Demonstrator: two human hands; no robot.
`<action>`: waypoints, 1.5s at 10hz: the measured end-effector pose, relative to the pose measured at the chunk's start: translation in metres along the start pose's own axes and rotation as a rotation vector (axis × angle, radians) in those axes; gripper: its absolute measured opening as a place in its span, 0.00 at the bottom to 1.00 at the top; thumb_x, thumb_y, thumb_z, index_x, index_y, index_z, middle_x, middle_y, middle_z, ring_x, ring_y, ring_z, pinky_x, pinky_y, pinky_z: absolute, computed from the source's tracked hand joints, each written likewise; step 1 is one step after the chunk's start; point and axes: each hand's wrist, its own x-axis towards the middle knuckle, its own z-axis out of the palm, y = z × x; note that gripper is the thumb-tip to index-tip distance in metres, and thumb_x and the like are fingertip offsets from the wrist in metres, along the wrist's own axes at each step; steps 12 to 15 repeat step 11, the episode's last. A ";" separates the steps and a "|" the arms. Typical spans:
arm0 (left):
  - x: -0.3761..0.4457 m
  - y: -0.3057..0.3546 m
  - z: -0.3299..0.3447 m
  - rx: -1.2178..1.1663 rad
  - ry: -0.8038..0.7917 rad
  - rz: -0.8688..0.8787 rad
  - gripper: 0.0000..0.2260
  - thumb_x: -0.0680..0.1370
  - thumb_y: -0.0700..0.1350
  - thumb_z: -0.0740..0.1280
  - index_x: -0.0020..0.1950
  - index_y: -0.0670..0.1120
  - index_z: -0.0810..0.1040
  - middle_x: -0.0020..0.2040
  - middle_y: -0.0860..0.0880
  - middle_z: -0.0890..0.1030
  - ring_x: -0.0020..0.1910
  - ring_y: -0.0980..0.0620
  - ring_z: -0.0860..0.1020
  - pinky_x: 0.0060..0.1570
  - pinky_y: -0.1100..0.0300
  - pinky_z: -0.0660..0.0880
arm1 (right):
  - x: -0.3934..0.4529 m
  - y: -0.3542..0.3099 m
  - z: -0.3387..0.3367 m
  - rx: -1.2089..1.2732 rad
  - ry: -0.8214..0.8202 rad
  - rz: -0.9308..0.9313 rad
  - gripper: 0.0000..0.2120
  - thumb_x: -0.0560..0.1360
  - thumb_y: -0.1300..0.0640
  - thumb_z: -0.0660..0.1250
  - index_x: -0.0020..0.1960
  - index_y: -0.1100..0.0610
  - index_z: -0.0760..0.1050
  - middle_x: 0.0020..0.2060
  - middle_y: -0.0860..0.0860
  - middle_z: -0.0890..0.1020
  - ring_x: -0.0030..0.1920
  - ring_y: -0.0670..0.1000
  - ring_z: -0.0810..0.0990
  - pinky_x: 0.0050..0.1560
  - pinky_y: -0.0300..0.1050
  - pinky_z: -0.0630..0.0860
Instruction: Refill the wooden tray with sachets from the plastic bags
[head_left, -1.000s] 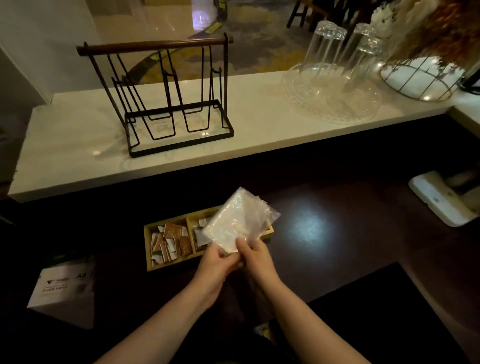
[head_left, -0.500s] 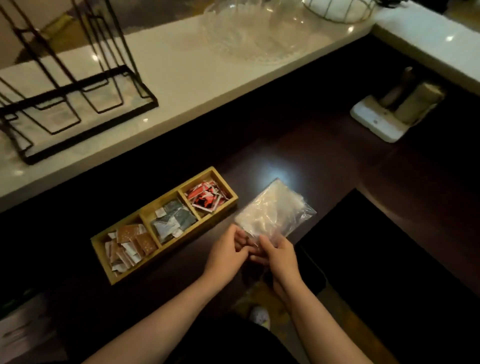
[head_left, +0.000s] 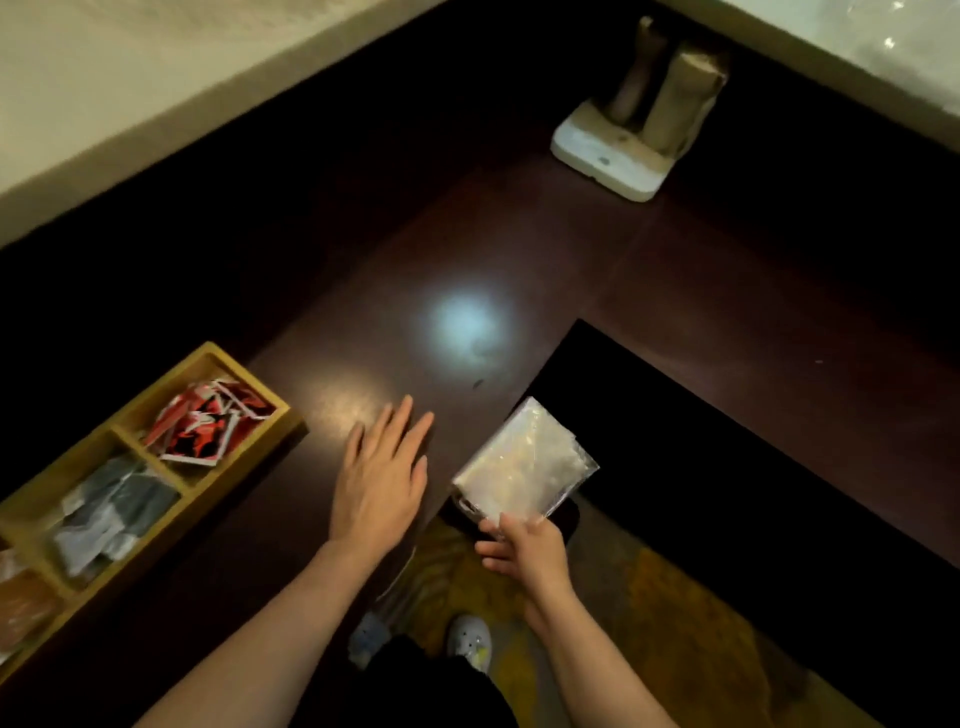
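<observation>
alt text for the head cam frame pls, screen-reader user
Seen from above, the right hand holds a clear plastic bag by its lower edge, while the left hand, fingers spread and empty, is over the dark wooden counter. At left, a wooden tray holds red, grey and brown sachets in separate compartments.

The scene is dim overall, with deep shadow across the upper left of the dark wooden counter (head_left: 519, 249) and in the black recess at right. One bright, soft-edged glare spot (head_left: 464, 323) sits on the polished counter, reflecting an overhead light; a fainter sheen lies beside the left hand (head_left: 382, 480). The pale stone ledge (head_left: 130, 88) at top left is washed out and featureless. The plastic bag (head_left: 524, 465) catches scattered highlights. Motion blur softens the wooden tray (head_left: 197, 491) and its sachets (head_left: 205, 423). Straight edges bow toward the frame corners from wide-angle distortion. Fine detail is smeared throughout.
</observation>
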 end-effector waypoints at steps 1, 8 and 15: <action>0.003 0.003 0.007 0.110 -0.022 -0.017 0.24 0.79 0.52 0.51 0.75 0.52 0.62 0.77 0.48 0.62 0.76 0.47 0.60 0.72 0.46 0.60 | 0.026 0.013 -0.021 0.046 0.039 0.099 0.09 0.81 0.62 0.57 0.59 0.64 0.69 0.40 0.57 0.82 0.27 0.48 0.80 0.26 0.38 0.78; 0.001 0.002 0.017 0.081 0.081 -0.020 0.22 0.79 0.49 0.52 0.74 0.51 0.64 0.76 0.48 0.64 0.75 0.47 0.61 0.72 0.45 0.59 | 0.157 0.073 -0.050 0.203 0.085 0.455 0.14 0.80 0.53 0.58 0.53 0.63 0.74 0.40 0.55 0.83 0.28 0.50 0.83 0.23 0.41 0.78; 0.001 0.002 0.013 0.070 0.088 -0.026 0.23 0.79 0.50 0.51 0.74 0.52 0.63 0.76 0.49 0.63 0.76 0.48 0.59 0.73 0.45 0.58 | 0.110 0.014 -0.065 0.207 0.164 -0.036 0.06 0.79 0.60 0.62 0.52 0.61 0.75 0.35 0.55 0.79 0.26 0.45 0.79 0.25 0.36 0.76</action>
